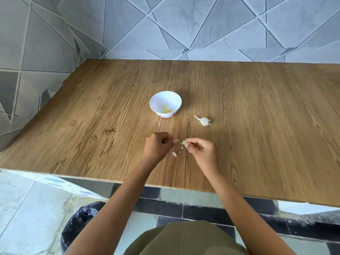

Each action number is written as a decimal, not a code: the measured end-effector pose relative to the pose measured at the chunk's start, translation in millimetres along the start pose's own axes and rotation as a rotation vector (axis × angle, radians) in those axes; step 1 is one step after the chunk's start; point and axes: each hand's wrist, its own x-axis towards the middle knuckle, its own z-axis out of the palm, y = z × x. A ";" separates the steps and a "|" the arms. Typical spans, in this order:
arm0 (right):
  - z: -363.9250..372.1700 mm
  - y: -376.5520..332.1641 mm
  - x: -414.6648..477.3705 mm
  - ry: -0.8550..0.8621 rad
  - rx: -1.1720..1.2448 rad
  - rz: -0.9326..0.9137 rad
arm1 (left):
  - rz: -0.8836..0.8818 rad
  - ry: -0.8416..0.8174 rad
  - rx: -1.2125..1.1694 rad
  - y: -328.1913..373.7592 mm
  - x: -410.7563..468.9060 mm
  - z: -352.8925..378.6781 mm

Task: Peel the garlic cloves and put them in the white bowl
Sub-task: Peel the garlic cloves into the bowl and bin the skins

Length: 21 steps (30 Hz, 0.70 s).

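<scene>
Wood-grain table (257, 126) against grey triangle-patterned tiled wall (184, 24), pale and dark floor tiles (27, 208) below, perhaps a black-bagged bin (79, 223) beneath near edge.

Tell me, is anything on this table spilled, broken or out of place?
Nothing is damaged or spilled. A few peel scraps lie loose on the table between the left hand and the right hand, normal for peeling. The white bowl stands upright.

Soft even daylight, faint shadows, wide-angle bending, perhaps slight blur.

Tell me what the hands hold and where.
The right hand pinches a garlic clove by one end; whether the left hand holds anything is unclear.
</scene>
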 end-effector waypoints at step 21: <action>-4.6 -18.1 1.5 -0.164 0.220 0.107 | -0.029 -0.165 -0.408 12.9 -4.7 -6.1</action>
